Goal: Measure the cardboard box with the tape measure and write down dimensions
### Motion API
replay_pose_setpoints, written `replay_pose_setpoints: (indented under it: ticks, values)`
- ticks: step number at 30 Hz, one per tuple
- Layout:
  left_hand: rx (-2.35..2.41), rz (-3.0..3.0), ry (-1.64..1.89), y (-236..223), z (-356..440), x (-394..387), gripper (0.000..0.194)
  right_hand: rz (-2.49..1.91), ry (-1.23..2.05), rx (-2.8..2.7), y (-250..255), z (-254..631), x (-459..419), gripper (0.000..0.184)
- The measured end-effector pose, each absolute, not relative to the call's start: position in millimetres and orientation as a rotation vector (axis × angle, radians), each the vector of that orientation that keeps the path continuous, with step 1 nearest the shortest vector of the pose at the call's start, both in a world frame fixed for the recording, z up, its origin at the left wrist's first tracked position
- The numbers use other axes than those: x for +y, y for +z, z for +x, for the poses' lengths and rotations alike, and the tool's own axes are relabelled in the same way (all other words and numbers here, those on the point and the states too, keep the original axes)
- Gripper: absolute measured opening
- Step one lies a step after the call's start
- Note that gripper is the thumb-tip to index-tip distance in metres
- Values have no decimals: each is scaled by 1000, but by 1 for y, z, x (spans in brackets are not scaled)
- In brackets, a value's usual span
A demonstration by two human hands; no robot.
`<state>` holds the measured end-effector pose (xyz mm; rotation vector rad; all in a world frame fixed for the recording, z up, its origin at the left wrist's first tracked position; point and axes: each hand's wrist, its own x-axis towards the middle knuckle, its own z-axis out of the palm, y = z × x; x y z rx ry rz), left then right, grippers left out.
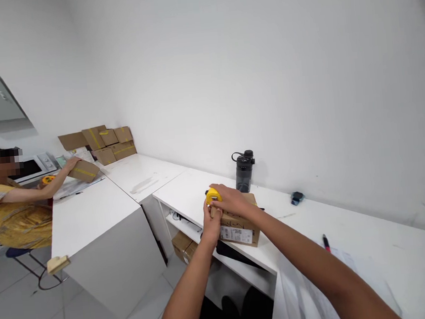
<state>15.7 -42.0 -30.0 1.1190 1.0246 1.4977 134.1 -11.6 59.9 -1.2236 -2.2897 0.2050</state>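
A yellow tape measure [213, 195] is at the upper left corner of a cardboard box [255, 238] on the white desk. My right hand [231, 199] reaches over the box and is closed round the tape measure's case. Just below, my left hand [212, 223] has its fingers closed at the tape measure's lower end, against the box's left corner. How much blade is drawn out cannot be made out. The box carries a white printed label [237, 234] and dark handwriting.
Behind the box stands a dark water bottle [243, 171]. A small dark object [296, 198], a pen [326, 242] and paper [344, 259] lie rightward. More boxes [185, 245] sit below the desk. At left, a seated person [12, 212] holds a cardboard box [84, 171].
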Motion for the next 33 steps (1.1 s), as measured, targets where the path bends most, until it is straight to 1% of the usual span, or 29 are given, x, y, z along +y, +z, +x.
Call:
replay_pose_setpoints:
  ticks: [5, 8, 11, 13, 15, 16, 18, 19, 21, 23, 24, 26, 28, 30, 31, 33]
  values:
    - [1159, 1073, 1472, -32, 20, -40, 83, -1297, 112, -2175, 57, 143, -18, 53]
    - [1225, 1131, 1441, -21, 17, -40, 82, -1313, 101, -1997, 53, 172, -37, 56]
    - [1475, 1320, 1531, -2, 21, -57, 76, -1315, 264, -1769, 44, 215, -77, 65]
    - [1655, 1534, 1630, 6, 31, -81, 78, -1298, 431, -1626, 32, 241, -115, 70]
    - [1458, 1696, 1609, 5, 48, -114, 74, -1257, 562, -1500, 13, 257, -156, 69]
    - [1273, 1711, 1522, 1, 58, -132, 71, -1231, 595, -1444, 0, 260, -174, 67]
    - [909, 1654, 1218, -12, 78, -164, 67, -1188, 594, -1357, -28, 258, -205, 63]
    - [844, 1614, 1105, -18, 89, -176, 61, -1170, 563, -1327, -42, 257, -216, 61]
    - [820, 1561, 994, -27, 108, -191, 51, -1156, 477, -1313, -63, 259, -229, 59]
    - [868, 1544, 993, -31, 123, -191, 45, -1157, 423, -1389, -68, 275, -228, 56]
    - [878, 1533, 989, -30, 129, -186, 45, -1185, 404, -1447, -64, 288, -223, 57]
    - [874, 1489, 964, -27, 141, -170, 52, -1329, 346, -1559, -47, 323, -205, 65]
    - [862, 1456, 938, -23, 153, -149, 61, -1664, 185, -1630, -27, 362, -178, 51]
    - [856, 1460, 936, -21, 167, -127, 66, -1948, 8, -1766, -16, 393, -146, 38]
    - [857, 1462, 944, -21, 175, -116, 65, -2054, -85, -1946, -16, 405, -130, 39]
    - [856, 1439, 959, -23, 188, -96, 63, -2068, -146, -2236, -23, 418, -104, 43]
